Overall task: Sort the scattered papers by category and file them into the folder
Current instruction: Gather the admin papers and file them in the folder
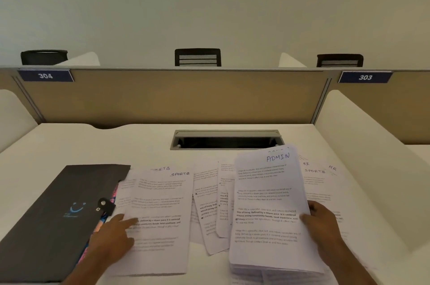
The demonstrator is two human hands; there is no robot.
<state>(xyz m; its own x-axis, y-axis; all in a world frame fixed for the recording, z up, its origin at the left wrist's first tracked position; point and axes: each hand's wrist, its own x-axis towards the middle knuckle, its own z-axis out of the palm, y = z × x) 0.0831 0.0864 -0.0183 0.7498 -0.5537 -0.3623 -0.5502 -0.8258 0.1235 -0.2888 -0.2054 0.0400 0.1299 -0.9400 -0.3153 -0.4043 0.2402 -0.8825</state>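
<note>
**Inspector:** Head view, the only one supplied. What is each hand doing?

**Assistant:** The right hand (320, 222) is gripping a stack of papers (267, 210) by its right edge, thumb on top, fingers underneath; the top sheet is marked ADMIN. The left hand (116, 231) is holding nothing; its index finger is pressing on the sheet marked SPORTS (160, 215), which is lying flat on the desk (139, 140).

**Inspector:** And the rest of the material?

**Assistant:** More loose sheets (209, 210) are lying fanned and overlapping between the two, and others marked HR and SPORTS (318, 182) are showing behind the stack. The dark folder (58, 215) is sitting at the left, touching the SPORTS sheet, its snap flap undone.

**Inspector:** Handling assessment?

**Assistant:** In my judgement the paper is light, limp and slippery sheet on sheet; a stack held by one edge is liable to sag and fan out. Supporting it from below, or squaring it on the desk with both hands, appears safer. Flat single sheets are best slid to an edge, then pinched at a corner.
</note>
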